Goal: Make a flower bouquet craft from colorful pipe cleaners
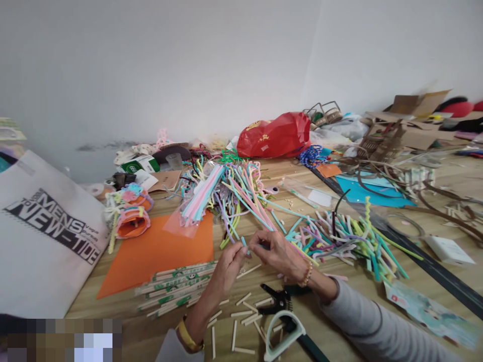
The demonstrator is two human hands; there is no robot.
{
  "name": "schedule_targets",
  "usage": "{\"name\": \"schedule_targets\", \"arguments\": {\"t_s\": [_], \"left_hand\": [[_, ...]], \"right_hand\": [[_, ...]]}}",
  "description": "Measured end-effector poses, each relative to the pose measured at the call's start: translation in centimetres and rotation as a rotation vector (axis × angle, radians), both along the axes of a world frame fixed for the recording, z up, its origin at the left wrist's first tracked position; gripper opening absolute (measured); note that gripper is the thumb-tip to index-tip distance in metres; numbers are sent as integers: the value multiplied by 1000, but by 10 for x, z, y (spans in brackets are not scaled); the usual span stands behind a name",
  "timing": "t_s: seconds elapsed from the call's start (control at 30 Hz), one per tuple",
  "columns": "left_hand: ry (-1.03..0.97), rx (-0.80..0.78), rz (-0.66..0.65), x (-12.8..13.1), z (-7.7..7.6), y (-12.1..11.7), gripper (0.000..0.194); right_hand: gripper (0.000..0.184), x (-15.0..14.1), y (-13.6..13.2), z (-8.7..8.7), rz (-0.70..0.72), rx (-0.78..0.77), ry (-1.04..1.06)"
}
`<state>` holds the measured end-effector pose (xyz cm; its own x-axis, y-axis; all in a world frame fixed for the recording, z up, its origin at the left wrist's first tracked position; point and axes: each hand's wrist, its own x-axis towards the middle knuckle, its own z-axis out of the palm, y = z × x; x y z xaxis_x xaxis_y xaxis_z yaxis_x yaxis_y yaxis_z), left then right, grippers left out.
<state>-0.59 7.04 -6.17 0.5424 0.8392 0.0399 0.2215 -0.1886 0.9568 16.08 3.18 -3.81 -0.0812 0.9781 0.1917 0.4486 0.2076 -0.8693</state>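
My left hand (231,260) is closed, with a short light-blue pipe cleaner (244,242) pinched between thumb and forefinger. Close beside it, my right hand (274,251) has its fingers bent together at the same spot; whether it grips the pipe cleaner's end is hidden. Behind both hands spreads a pile of pastel pipe cleaners (249,186). Below them lie several short cut wooden sticks (247,318) and a black-handled cutter (277,300). Paper-wrapped chopsticks (181,286) lie to the left of my left forearm.
An orange sheet (158,251) lies at the left, near a white printed bag (49,236). A red plastic bag (275,136) sits at the back. More pipe cleaners (339,236) heap at the right, before a blue sheet (372,190). A white box (449,250) stands far right.
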Motion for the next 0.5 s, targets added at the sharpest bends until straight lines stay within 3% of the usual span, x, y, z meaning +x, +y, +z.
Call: {"name": "schedule_targets", "arguments": {"t_s": [0.27,0.5], "left_hand": [[51,101,108,2,3,-6,31],[16,126,188,7,2,-9,34]], "right_hand": [[13,-1,4,-12,-6,-15,41],[13,-9,-2,-4,-37,1,57]]}}
